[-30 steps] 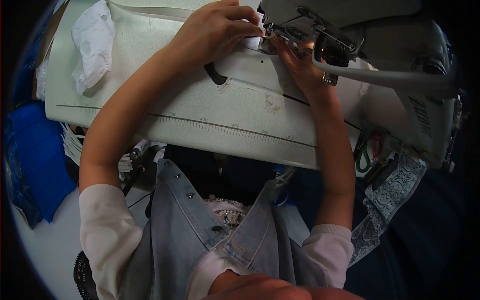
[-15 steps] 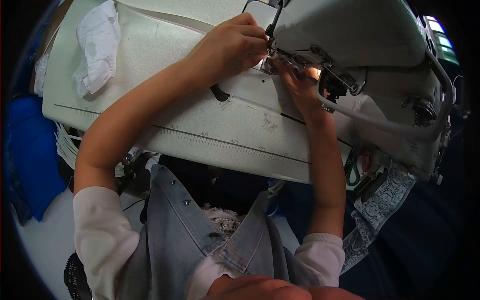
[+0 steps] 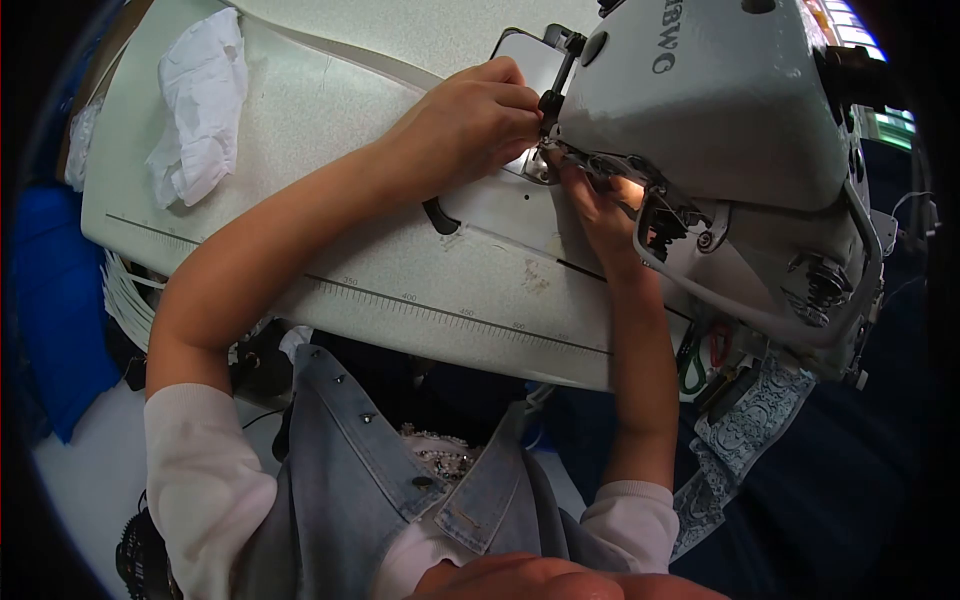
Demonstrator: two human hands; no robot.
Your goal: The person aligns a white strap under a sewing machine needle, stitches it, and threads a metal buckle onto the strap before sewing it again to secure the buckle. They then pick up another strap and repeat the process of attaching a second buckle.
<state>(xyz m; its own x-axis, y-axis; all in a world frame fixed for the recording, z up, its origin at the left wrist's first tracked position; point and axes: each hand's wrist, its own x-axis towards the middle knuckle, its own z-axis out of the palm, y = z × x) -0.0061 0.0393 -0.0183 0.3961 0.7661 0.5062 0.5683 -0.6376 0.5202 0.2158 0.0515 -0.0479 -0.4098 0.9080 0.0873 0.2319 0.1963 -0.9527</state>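
Observation:
My left hand is at the needle area of an industrial sewing machine, its fingers bent and pinched together beside the presser bar. Whatever is in that pinch is too small or hidden to make out. From the other side, my right hand reaches under the machine head, with its fingertips close to the needle and lit by the lamp. Its fingers are drawn together and partly covered by metal parts, so anything between them cannot be made out. The two hands nearly meet at the needle plate.
A crumpled white cloth lies at the table's left. A printed ruler runs along the front edge of the table. Green-handled scissors and patterned lace are at the right edge. A blue bundle is at the left.
The camera view has tilted, so the machine and table sit lower in the picture and more of the machine head shows. Both hands stay at the needle with little visible change.

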